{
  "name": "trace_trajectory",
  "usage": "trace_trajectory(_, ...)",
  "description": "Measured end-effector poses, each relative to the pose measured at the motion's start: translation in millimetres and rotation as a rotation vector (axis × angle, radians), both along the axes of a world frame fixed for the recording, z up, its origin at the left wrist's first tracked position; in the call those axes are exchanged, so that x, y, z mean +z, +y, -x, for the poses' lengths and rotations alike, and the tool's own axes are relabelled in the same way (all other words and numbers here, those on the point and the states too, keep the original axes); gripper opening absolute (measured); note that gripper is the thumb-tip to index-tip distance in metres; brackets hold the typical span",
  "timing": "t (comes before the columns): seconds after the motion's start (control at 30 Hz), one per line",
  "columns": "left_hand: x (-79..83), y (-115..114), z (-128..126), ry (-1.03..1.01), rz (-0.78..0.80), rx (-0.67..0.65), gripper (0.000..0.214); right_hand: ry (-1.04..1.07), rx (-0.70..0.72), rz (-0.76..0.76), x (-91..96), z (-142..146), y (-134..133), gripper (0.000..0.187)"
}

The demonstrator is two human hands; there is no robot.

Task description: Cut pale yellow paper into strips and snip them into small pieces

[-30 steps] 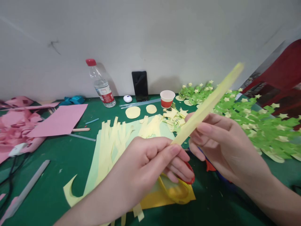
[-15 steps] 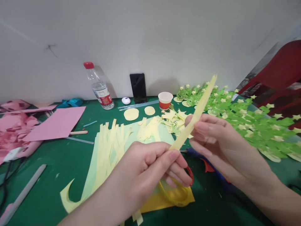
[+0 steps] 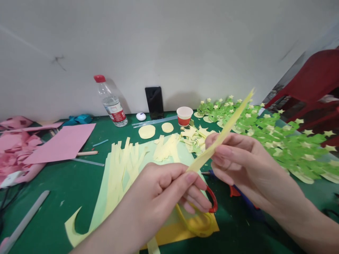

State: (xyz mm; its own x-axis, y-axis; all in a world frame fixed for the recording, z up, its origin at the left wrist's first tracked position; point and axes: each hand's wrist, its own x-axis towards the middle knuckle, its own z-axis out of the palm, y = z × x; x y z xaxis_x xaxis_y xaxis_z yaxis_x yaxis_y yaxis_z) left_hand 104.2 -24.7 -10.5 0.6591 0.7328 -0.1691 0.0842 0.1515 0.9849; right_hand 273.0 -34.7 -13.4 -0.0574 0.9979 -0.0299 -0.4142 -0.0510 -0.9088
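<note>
A pale yellow paper strip [image 3: 230,125] slants up to the right between my hands. My left hand [image 3: 172,188] pinches its lower end between thumb and forefinger. Higher up, the fingers of my right hand [image 3: 241,158] close on the middle of the strip, and its tip sticks out free above them. Scissors [image 3: 201,231] with red and yellow handles show beneath my left hand; its fingers hide part of them, and I cannot tell whether they touch. Under that hand lie light green paper sheets [image 3: 102,197] with several loose yellow strips [image 3: 119,165].
Yellow paper scraps [image 3: 194,135] and two paper discs [image 3: 147,132] lie farther back, near a paper cup [image 3: 184,116], a phone [image 3: 154,102] and a water bottle [image 3: 113,106]. Green star-tipped paper pieces [image 3: 280,137] spread at right. Pink paper [image 3: 63,143] covers the left. A blue tool [image 3: 249,204] lies under my right hand.
The strip tilts a little more to the right, its tip shifting right and slightly down. Both hands keep their hold on it. The whole view has shifted slightly.
</note>
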Motion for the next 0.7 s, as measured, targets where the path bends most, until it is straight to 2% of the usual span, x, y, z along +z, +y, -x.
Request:
trace_trajectory(0.17, -0.4, -2.9, -0.2, 0.023, 0.002, -0.029, 0.028, -0.067, -0.191, -0.037, 1.7, -10.5, 0.3, 0.011)
trace_trajectory(0.4, 1.1, -1.8, -0.1, 0.065, -0.005, -0.048, 0.028, 0.068, -0.248, -0.027, 6.7, -18.7, 9.7, 0.018)
trace_trajectory(0.53, -1.4, -2.8, 1.5, 0.053, 0.015, -0.057, 0.027, 0.045, -0.458, -0.041, 16.6, -34.6, 21.2, 0.020)
trace_trajectory(0.63, -2.2, -1.9, 0.8, -0.046, 0.013, -0.011, 0.027, -0.026, -0.594, -0.166, 18.3, -42.9, 25.9, 0.020)
trace_trajectory(0.7, -0.8, -0.6, -0.4, -0.095, 0.014, 0.016, 0.026, -0.129, -0.509, -0.200, 14.9, -39.1, 22.7, 0.012)
